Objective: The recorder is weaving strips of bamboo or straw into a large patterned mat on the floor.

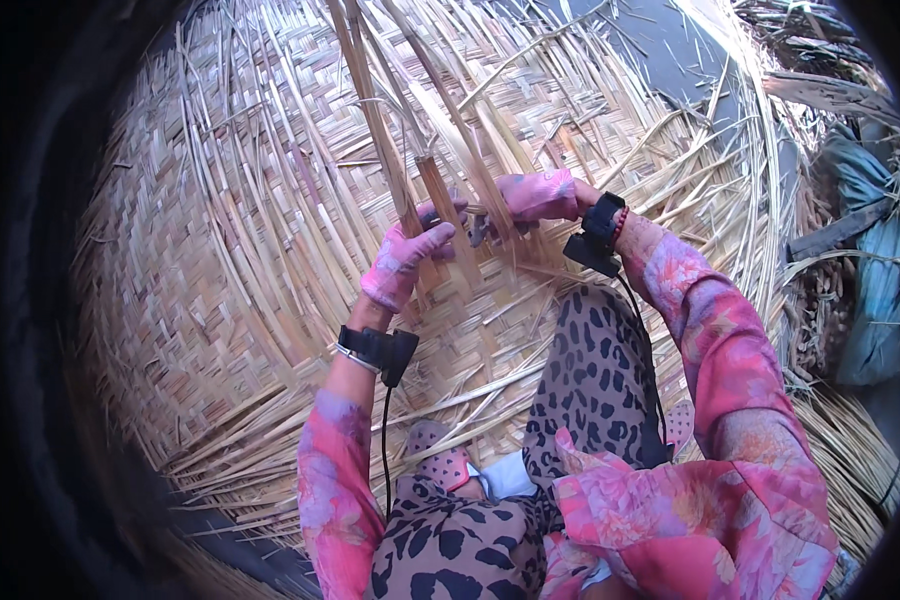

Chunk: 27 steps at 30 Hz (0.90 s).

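My left hand (405, 262), in a pink glove with dark fingertips, is closed round long bamboo strips (373, 125) that rise toward the top edge of the view. A shorter, browner piece of bamboo (433, 183) stands beside its fingers. Close by on the right, my right hand (535, 196), gloved alike, curls round another long strip (462, 120). The two hands nearly meet, and the fingertips are partly hidden by the strips. Beneath them spreads a large woven bamboo mat (170, 340) with loose strip ends.
Many unwoven strips (225, 200) lie over the mat. To the right are a bluish plastic sheet (870, 270), a dark flat stick (838, 232) and a bundle of thin strips (860, 455). My patterned slippers (435, 455) rest on the mat. Black devices (380, 350) with cables are strapped to both wrists.
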{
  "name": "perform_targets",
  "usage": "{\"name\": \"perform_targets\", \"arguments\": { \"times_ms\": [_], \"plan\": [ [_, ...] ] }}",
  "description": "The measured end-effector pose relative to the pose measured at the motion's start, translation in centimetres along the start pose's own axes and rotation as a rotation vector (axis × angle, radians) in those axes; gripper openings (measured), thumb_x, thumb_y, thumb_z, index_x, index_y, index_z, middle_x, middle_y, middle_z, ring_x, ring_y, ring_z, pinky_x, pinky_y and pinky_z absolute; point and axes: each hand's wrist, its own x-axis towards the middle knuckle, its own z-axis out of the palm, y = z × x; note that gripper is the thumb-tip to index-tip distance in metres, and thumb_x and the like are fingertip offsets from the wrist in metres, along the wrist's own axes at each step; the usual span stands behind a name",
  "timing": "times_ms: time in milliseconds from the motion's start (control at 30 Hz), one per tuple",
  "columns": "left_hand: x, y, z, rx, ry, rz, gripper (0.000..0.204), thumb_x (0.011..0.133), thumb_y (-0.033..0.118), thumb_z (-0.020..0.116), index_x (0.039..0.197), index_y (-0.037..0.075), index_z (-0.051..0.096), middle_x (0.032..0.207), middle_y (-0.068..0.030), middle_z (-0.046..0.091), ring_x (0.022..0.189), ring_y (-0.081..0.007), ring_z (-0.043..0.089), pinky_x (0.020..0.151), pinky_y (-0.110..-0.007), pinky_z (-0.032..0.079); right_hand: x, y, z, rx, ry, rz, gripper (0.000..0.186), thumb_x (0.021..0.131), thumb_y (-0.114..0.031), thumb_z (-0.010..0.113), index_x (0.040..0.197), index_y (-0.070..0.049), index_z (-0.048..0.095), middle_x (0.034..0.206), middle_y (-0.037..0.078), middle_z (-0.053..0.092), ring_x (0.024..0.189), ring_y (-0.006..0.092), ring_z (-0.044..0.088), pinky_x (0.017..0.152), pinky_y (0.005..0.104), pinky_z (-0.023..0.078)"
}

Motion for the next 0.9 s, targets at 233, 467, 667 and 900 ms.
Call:
{"name": "perform_targets", "arguments": {
  "times_ms": [233,467,667,900],
  "plan": [
    [-2.3,-1.1,0.2,-0.698,0.019,0.249,0.051,0.082,0.027,0.062,0.126,0.008,0.045,0.12,-0.0108,0.049,0.117,-0.0253,0.044,0.095,-0.047,0.04,-2.1,-0.4,-0.1,-0.605,0.463,0.077,0.02,0.077,-0.005,0.056,0.095,-0.005,0.063,0.071,0.006,0.063,0.067,0.013,0.058,0.064,0.0278,0.047],
    [-0.6,-1.3,-1.7,-0.853,0.056,0.033,0.039,0.089,0.027,0.051,0.114,-0.003,0.047,0.102,-0.0134,0.052,0.098,-0.0274,0.052,0.095,-0.05,0.041,0.2,1.1,2.3,-0.057,0.395,-0.354,0.036,0.077,-0.003,0.052,0.112,-0.004,0.058,0.087,0.007,0.064,0.071,0.0137,0.058,0.063,0.025,0.046],
    [0.4,-0.3,-1.9,-0.546,-0.223,-0.117,0.034,0.088,0.013,0.052,0.119,-0.001,0.046,0.107,-0.012,0.054,0.099,-0.0244,0.055,0.093,-0.035,0.045,-1.3,-0.5,1.8,0.339,0.16,-0.14,0.033,0.078,-0.01,0.055,0.11,-0.001,0.059,0.083,0.001,0.062,0.065,0.0057,0.051,0.057,0.0217,0.043],
    [-0.3,-2.6,-0.9,-0.794,0.093,0.134,0.021,0.089,0.016,0.051,0.107,0.006,0.055,0.107,-0.0078,0.056,0.111,-0.0211,0.048,0.094,-0.044,0.044,0.6,-0.2,0.7,-0.456,0.223,-0.233,0.023,0.078,-0.008,0.054,0.098,-0.005,0.064,0.078,0.008,0.065,0.071,0.0124,0.06,0.065,0.0294,0.047]
  ]
}}
